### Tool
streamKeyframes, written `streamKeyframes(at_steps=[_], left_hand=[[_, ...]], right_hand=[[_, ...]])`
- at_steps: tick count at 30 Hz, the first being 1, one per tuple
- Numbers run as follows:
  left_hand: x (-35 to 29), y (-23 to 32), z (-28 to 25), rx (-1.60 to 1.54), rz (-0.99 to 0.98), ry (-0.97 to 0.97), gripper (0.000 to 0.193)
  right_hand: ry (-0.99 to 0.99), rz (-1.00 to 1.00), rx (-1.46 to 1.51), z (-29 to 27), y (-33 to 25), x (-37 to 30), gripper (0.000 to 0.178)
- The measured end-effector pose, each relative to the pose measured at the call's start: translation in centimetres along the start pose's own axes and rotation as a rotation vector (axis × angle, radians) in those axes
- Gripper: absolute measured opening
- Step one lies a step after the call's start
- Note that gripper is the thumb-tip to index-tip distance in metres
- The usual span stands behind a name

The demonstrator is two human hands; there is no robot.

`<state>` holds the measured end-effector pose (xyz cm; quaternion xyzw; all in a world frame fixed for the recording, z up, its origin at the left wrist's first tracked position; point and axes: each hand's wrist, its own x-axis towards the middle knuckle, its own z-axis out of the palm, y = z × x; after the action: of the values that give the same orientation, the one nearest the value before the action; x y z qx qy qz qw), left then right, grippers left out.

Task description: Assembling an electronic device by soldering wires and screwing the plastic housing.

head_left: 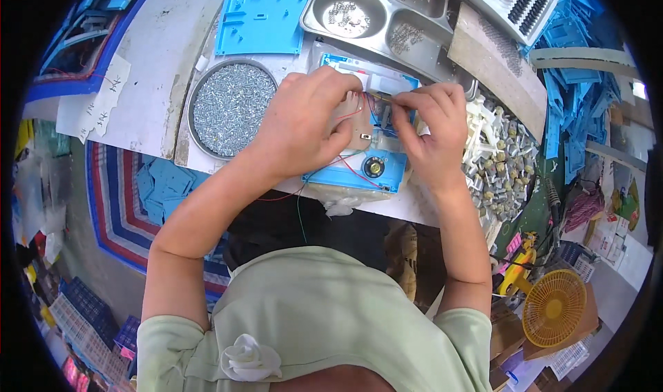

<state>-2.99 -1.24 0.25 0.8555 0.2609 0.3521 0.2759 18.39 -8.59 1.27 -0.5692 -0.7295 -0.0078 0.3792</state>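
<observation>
In front of me a blue plastic housing [331, 178] lies open near the table edge. It carries a small round speaker [373, 167], a tan circuit board [359, 126], a white block [390, 84] and thin red, blue and green wires. My left hand [304, 119] curls over the left side of the board, close to a loop of red wire [347, 115]; what its closed fingers hold is hidden. Thumb and fingers of my right hand [436, 126] come together over the housing's right side, beside the white block. Something thin and yellowish shows at its fingertips, too small to name.
A round pan of small screws [233, 109] stands left of the housing. Behind are a blue panel [266, 15] and a steel compartment tray [376, 29] with small parts. White plastic pieces and metal parts [507, 164] are heaped at right. A yellow fan [554, 308] stands lower right.
</observation>
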Motion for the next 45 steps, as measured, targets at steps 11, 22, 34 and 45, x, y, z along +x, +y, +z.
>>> streamKeyframes(at_steps=[11,22,34,45], left_hand=[[0.1,0.5,0.9,0.15,0.074,0.068,0.025],[0.4,-0.5,1.9,0.285,0.128,0.042,0.015],[0.7,6.2,1.2,-0.225,0.072,0.044,0.043],[3.3,3.2,3.1,-0.309,-0.223,-0.199,0.013]], right_hand=[[-0.05,-0.021,-0.005,0.5,-1.0,1.2,0.015],[-0.022,0.163,-0.133,-0.7,-0.5,-1.4,0.007],[0.175,0.278,0.307,-1.0,-0.4,-2.6,0.012],[0.152,0.445,0.33,-2.3,0.3,-3.5,0.011]])
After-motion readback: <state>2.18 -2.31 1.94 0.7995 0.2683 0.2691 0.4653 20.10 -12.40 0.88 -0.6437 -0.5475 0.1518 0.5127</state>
